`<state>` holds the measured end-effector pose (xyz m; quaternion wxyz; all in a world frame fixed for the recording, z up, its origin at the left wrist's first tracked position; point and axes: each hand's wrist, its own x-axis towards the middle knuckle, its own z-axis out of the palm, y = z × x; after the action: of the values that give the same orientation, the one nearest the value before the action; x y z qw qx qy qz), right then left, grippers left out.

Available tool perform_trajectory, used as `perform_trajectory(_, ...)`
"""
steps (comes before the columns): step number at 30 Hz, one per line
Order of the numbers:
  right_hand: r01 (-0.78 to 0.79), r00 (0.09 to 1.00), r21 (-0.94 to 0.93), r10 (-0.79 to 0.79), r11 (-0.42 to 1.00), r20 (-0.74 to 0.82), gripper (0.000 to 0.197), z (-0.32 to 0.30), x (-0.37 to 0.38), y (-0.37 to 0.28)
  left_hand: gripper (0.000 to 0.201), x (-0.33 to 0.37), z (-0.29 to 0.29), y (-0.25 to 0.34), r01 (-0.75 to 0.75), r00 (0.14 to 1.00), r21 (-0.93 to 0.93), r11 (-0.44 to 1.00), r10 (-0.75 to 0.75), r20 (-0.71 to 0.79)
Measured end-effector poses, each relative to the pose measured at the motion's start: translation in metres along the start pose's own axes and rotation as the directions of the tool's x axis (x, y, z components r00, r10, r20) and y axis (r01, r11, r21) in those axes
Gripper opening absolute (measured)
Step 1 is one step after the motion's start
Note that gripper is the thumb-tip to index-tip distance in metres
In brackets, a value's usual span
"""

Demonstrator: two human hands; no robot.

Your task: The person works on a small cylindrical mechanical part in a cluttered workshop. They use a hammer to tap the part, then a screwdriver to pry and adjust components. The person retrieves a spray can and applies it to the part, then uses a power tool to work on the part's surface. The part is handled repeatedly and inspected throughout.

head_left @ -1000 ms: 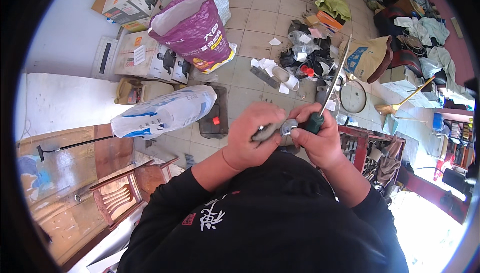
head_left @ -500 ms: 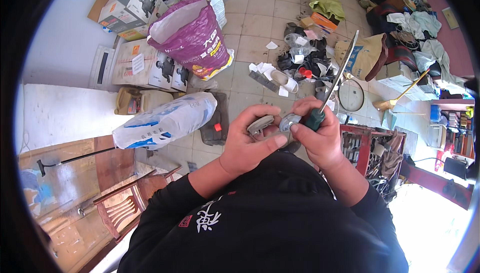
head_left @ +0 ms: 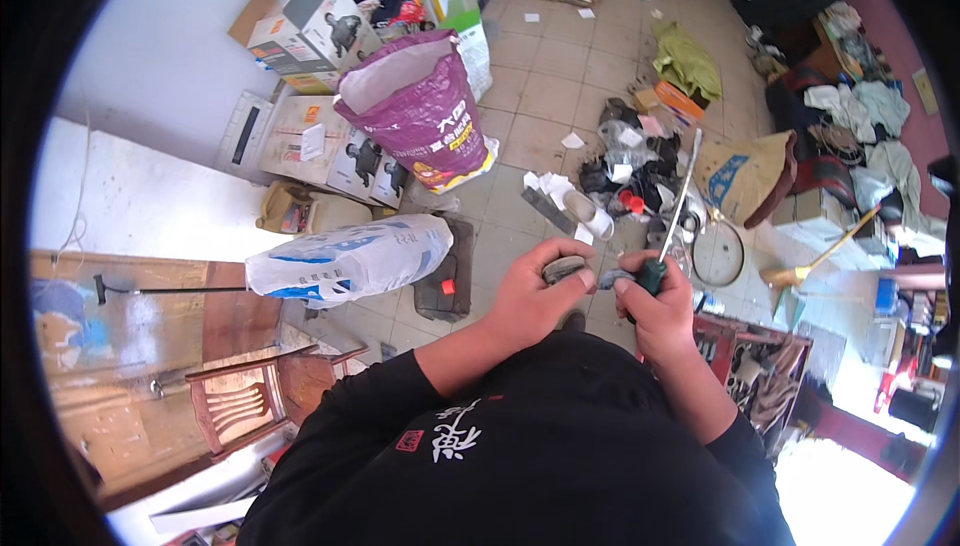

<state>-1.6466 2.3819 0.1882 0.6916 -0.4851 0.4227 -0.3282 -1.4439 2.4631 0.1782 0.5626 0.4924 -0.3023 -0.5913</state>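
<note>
My left hand (head_left: 540, 296) is closed around a round, flat grey-brown part (head_left: 563, 268), its thumb lying along the near edge. Just to the right, my right hand (head_left: 662, 318) grips the dark green handle of a screwdriver (head_left: 684, 186), whose long metal shaft points up and away. A small bluish-grey metal part (head_left: 614, 279) is pinched at the thumb and fingers of that same hand, mostly hidden by them. The two hands are close together in front of my body, and a narrow gap separates the two parts.
A purple sack (head_left: 420, 111) stands beside stacked cartons at the far left. Nearer lie a white plastic bag (head_left: 350, 258) and a dark case (head_left: 440, 296). Ahead on the tiled floor are scraps, a wheel-like ring (head_left: 742, 254) and a brown sack (head_left: 735, 181). A wooden chair (head_left: 235, 401) stands at left.
My view has tilted up and turned. The left fingers have folded further round the round part. The right hand's metal part shows less, and the screwdriver's shaft stands more upright.
</note>
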Motion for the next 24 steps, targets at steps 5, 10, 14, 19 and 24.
perform_trajectory(5, -0.050, 0.999, -0.049, 0.050, 0.998, -0.018, 0.023, -0.035, 0.031, 0.000, 0.034, 0.030, -0.010, -0.018, 0.121, 0.953, -0.264, 0.957, -0.186, -0.241)
perform_trajectory(10, -0.105, 0.994, -0.060, 0.104, 0.993, -0.019, 0.021, -0.039, 0.081, 0.010, 0.032, 0.048, -0.072, -0.028, 0.118, 0.885, -0.367, 0.923, -0.265, -0.383)
perform_trajectory(14, -0.154, 0.988, -0.064, 0.153, 0.986, -0.033, 0.019, -0.016, 0.134, 0.024, 0.032, 0.076, -0.142, -0.027, 0.099, 0.836, -0.398, 0.912, -0.293, -0.465)
perform_trajectory(19, -0.248, 0.969, -0.247, 0.242, 0.937, -0.056, 0.019, 0.046, 0.217, 0.036, 0.031, 0.153, -0.278, -0.014, -0.012, 0.792, -0.093, 0.996, -0.047, -0.609)
perform_trajectory(24, -0.303, 0.953, -0.281, 0.286, 0.911, -0.100, 0.020, 0.120, 0.289, 0.025, 0.029, 0.260, -0.459, 0.036, 0.019, 0.629, 0.447, 0.894, 0.337, -0.701)
